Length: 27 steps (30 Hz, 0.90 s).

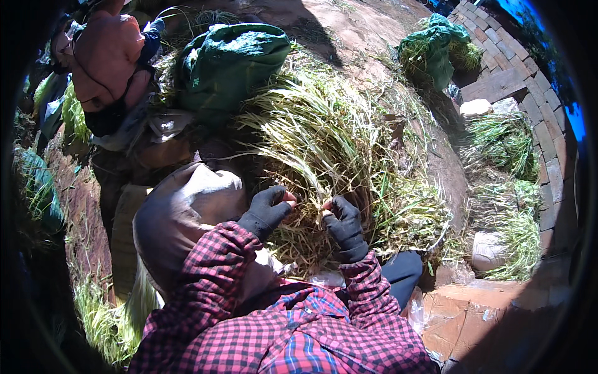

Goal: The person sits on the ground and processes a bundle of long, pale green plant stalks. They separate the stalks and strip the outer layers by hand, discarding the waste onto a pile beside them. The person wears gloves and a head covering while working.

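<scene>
My left hand (271,209), in a dark fingerless glove, hovers at the near edge of a big heap of long pale-green leafy stalks (317,121). Its bare thumb and fingertip come close together; whether anything thin is between them cannot be told. My right hand (345,224), gloved alike, pinches the pale root end of a slim stalk bunch (308,175) between thumb and fingers. The bunch's leaves spread up and left over the heap. Dry yellowish leaves and scraps (299,243) lie beneath both hands.
A dark green sack (233,65) stands behind the heap. Another person (107,61) is at the upper left. A green net bag of stalks (434,51) lies at the upper right. Stalk bundles (502,140) line the right side by a brick edging (542,107). More stalks (112,322) lie lower left.
</scene>
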{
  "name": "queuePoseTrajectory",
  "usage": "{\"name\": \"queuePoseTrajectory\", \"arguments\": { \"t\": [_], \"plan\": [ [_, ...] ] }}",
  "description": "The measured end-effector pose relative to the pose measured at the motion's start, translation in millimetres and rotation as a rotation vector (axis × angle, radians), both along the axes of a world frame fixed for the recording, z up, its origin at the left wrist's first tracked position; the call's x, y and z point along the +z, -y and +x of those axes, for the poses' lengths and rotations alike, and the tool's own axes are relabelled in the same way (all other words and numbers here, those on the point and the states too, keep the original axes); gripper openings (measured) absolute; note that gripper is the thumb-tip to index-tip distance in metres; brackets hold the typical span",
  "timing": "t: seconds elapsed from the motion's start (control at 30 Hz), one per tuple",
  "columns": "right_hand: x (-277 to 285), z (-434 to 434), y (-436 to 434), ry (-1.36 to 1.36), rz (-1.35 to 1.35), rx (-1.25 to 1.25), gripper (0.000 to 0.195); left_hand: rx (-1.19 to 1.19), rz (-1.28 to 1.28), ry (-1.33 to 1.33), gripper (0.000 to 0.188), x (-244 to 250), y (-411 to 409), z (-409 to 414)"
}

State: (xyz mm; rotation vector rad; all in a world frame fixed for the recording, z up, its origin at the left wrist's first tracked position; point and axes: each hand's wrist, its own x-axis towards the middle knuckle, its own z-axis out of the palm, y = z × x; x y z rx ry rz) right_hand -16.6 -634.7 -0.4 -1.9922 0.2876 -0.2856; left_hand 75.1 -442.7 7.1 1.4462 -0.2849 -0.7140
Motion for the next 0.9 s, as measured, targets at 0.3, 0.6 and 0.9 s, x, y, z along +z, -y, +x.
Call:
{"name": "queuePoseTrajectory", "arguments": {
  "t": [0.3, 0.6, 0.9],
  "plan": [
    [-33, -22, 11, -0.378, -0.254, 0.031, 0.025, 0.055, -0.084, -0.014, 0.013, -21, 6, 0],
    [-72, -12, 15, -0.269, -0.363, -0.017, 0.014, 0.022, -0.039, 0.015, 0.013, -27, 12, 2],
    [7, -28, -36, 0.027, -0.121, 0.163, 0.017, 0.006, 0.089, -0.229, 0.017, -31, 19, -8]
  ]
}}
